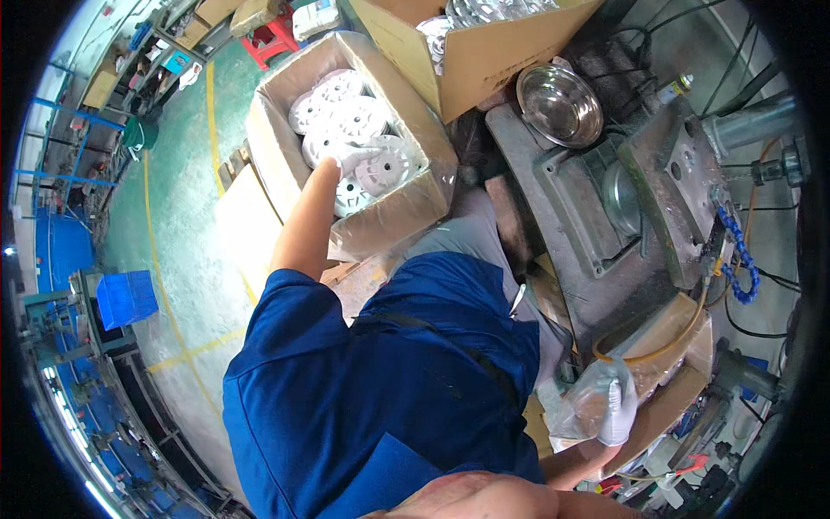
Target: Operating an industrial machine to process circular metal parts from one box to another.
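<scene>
My left hand (353, 155), in a white glove, reaches into an open cardboard box (393, 216) lined with clear plastic. Its fingers lie over the edge of a round silvery metal casting (386, 168) with a centre hole and slots, and appear closed on it; the underside of that grip is hidden. Several similar castings (356, 119) fill the box around it. At the lower right, my right hand (616, 413), also gloved in white, is held with its visible fingers stretched out. It is beside clear plastic sheeting (584, 406) over another cardboard box (670, 415), holding nothing that I can see.
To the right, a heavy metal machine table (571, 251) carries a fixture and a tilted steel plate (670, 190). A shiny metal bowl (560, 104) rests at its far end. Another carton (510, 65) stands behind. Blue coolant hose (733, 246) and cables hang near the machine.
</scene>
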`<state>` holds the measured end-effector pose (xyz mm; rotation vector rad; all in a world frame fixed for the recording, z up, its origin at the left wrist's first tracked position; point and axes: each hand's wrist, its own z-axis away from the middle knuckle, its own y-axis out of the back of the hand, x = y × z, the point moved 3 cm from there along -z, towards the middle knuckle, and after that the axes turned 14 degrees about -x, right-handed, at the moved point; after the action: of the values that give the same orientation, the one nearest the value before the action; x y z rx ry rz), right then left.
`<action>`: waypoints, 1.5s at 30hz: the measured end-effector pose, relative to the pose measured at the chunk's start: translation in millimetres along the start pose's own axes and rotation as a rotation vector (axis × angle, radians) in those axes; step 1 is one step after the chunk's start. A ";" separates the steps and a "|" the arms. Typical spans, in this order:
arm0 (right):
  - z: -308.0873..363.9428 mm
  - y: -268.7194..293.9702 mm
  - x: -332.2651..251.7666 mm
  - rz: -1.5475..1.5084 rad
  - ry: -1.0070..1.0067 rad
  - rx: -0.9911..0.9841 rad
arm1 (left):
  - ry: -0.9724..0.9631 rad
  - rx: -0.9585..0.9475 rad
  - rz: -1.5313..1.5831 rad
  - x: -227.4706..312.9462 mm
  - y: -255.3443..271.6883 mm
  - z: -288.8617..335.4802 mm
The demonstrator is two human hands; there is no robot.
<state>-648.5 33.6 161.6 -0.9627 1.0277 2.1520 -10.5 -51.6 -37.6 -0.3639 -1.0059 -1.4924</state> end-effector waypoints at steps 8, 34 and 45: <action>-3.3 -5.3 2.6 -0.045 -0.007 0.065 | -0.102 -0.379 0.477 -24.7 -5.0 -22.1; -138.8 -101.3 -33.1 -1.160 0.364 -0.203 | -1.516 -0.442 -1.064 234.8 -235.4 237.4; -110.7 -63.2 -17.8 -1.291 0.389 0.037 | -1.173 -0.472 -0.501 264.4 -268.3 201.3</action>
<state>-552.2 -25.5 100.0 -1.4839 0.3406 0.8859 -379.4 -102.4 171.6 -1.5342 -1.7134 -1.9843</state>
